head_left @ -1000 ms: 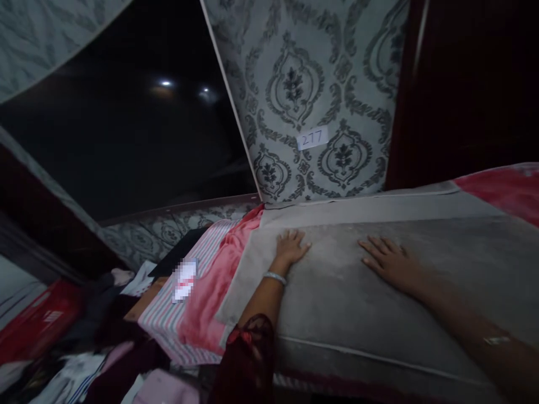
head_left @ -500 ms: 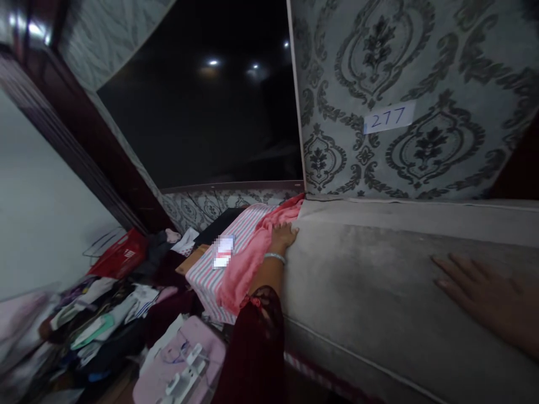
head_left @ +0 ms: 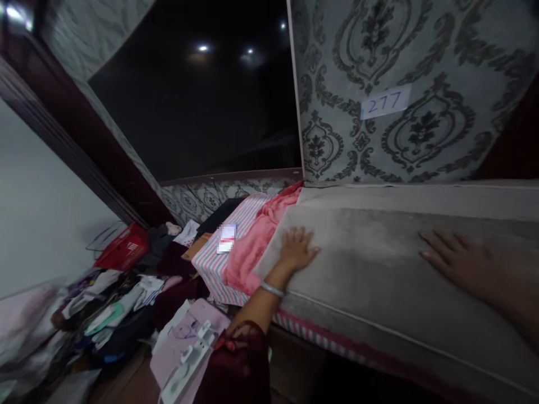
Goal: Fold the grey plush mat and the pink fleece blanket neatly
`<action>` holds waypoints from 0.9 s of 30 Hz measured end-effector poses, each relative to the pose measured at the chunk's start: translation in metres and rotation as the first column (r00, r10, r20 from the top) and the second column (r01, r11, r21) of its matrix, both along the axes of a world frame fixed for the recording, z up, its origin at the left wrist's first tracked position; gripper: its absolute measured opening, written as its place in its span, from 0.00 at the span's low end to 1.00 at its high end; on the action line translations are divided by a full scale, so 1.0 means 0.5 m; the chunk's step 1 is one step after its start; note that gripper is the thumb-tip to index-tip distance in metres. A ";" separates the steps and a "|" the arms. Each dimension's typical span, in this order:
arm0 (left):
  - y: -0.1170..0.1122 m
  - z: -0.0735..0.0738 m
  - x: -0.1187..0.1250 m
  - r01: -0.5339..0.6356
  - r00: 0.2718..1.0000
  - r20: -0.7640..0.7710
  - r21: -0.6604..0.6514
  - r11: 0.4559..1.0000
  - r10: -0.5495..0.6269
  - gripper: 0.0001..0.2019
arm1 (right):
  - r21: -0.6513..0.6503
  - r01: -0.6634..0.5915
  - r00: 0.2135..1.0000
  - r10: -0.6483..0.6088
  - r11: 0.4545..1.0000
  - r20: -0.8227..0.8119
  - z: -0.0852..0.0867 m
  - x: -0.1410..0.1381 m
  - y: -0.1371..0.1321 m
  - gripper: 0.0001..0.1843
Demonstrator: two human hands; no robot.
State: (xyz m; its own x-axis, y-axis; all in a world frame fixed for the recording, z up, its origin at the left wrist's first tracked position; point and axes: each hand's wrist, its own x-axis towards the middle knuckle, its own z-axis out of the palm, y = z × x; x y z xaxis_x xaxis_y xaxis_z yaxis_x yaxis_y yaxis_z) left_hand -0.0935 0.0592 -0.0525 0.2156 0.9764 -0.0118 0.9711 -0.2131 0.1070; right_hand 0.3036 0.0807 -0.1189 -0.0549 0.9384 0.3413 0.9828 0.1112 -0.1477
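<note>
My left hand [head_left: 297,250] lies flat with its fingers spread on the left end of a grey velvety cover [head_left: 370,264] that is spread over a bed. A silver bangle sits on that wrist. My right hand [head_left: 452,259] also rests flat and open on the same cover, farther right. Neither hand holds anything. Just left of my left hand, a pink cloth [head_left: 252,247] lies bunched on a striped sheet [head_left: 219,258].
A patterned headboard panel with a "277" label [head_left: 385,102] stands behind the bed. A dark glossy panel [head_left: 202,106] fills the upper left. On the floor at left lie a red basket [head_left: 124,248], heaped clothes [head_left: 105,303] and a pink box [head_left: 189,348].
The view swung left, then steadied. My left hand went to the cover's left edge by the pink cloth, then came back toward me and flattened on the cover. My right hand stayed flat.
</note>
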 end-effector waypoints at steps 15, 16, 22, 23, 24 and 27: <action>-0.092 0.059 -0.013 0.020 0.993 -0.119 0.085 0.996 -0.009 0.32 | -0.247 -0.073 0.997 0.075 0.966 -0.003 0.086 -0.071 -0.077 0.37; -0.107 0.051 0.016 0.109 0.989 -0.106 0.080 0.991 -0.100 0.32 | -0.233 -0.129 0.991 0.136 0.964 0.011 0.081 -0.083 -0.095 0.36; -0.164 -0.006 0.079 0.163 0.982 -0.111 0.070 0.984 -0.155 0.29 | -0.183 -0.192 0.978 0.203 0.964 0.046 0.059 -0.059 -0.207 0.35; -0.166 -0.010 0.072 0.158 0.982 -0.117 0.086 0.984 -0.148 0.29 | -0.194 -0.161 0.983 0.174 0.968 0.051 0.060 -0.036 -0.222 0.35; -0.167 -0.012 0.063 0.156 0.982 -0.122 0.105 0.982 -0.143 0.29 | -0.200 -0.124 0.989 0.138 0.972 0.058 0.062 -0.010 -0.238 0.35; -0.175 -0.015 0.038 0.142 0.984 -0.128 0.167 0.976 -0.121 0.29 | -0.200 0.017 0.997 -0.003 0.980 0.073 0.067 0.075 -0.286 0.36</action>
